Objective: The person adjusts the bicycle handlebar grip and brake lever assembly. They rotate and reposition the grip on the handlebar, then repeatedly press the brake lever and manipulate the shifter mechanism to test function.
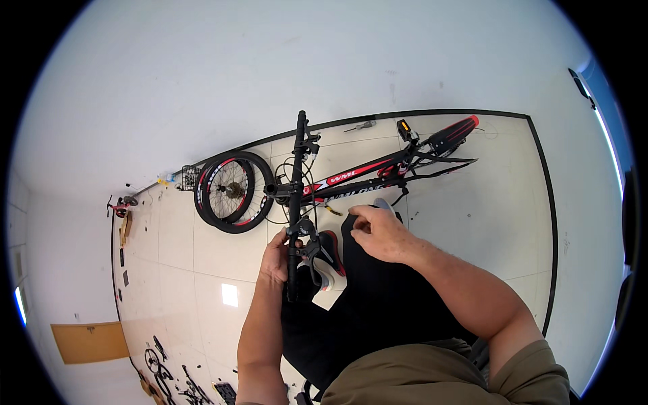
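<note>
The black handlebar (296, 162) sat across the front end of the bike frame (358, 174), its long line running out from the person's body. The left hand (275, 256) was nearest, holding the bar on the person's side of the frame. The right hand (383, 233) was on that side too, farther back along the frame and apart from the bar, with curled fingers; I couldn't tell if it held anything.
</note>
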Tool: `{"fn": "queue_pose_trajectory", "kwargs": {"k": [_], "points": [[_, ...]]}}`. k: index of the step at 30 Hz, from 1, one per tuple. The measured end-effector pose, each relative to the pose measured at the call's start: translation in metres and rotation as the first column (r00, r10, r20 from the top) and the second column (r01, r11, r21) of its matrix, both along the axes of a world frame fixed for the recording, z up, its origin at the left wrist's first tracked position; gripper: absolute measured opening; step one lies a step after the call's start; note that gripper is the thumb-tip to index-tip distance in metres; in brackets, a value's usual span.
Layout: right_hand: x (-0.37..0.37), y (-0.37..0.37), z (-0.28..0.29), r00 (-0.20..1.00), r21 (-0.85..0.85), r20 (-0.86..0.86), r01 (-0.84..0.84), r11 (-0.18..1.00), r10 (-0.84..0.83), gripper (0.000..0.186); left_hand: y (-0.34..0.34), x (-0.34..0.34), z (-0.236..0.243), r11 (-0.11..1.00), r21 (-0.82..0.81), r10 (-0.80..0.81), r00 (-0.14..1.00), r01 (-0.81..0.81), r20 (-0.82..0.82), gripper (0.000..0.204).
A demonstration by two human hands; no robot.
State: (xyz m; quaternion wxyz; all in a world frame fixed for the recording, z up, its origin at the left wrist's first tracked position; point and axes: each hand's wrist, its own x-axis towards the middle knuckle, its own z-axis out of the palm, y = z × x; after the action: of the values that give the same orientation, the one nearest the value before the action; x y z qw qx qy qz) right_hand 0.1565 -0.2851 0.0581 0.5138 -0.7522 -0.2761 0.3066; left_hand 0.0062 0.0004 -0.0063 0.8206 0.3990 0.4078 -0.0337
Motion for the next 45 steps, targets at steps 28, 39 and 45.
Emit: {"fn": "queue_pose_trajectory", "kwargs": {"k": [28,39,45], "points": [[-0.003,-0.002,0.005,0.999,-0.094,0.011,-0.031,0.995,0.033,0.044,0.021,-0.014,-0.039,0.974,-0.168,-0.117,0.976,0.148,0.183,0.064],[-0.021,0.039,-0.015,0.873,0.031,-0.475,0.138,0.99,-0.107,0.053,0.006,-0.009,-0.041,0.991,-0.101,-0.074,0.988,0.088,0.138,0.059],[-0.016,0.104,-0.075,0.748,0.007,-0.642,0.223,0.975,-0.166,0.035,0.01,-0.011,-0.038,0.991,-0.128,-0.015,0.991,0.032,0.132,0.059]]}}
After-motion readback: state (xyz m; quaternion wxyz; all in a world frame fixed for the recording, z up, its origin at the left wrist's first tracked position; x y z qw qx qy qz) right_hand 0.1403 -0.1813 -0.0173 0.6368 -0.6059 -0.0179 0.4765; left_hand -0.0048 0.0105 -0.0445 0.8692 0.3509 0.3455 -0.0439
